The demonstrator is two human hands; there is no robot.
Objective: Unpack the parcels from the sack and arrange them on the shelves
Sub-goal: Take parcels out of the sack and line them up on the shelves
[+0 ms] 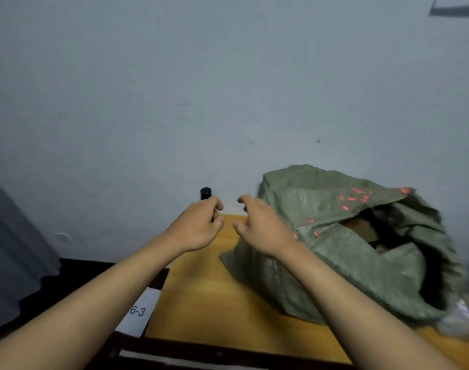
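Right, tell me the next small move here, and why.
Probably move the right hand over to the green sack's open mouth and take a parcel. That hand is open and holds nothing, brown parcels show inside the sack, and the left hand already grips a small black object.

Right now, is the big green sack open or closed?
Open. The green sack sits on the wooden shelf with its mouth gaping to the right, and brown parcels show inside.
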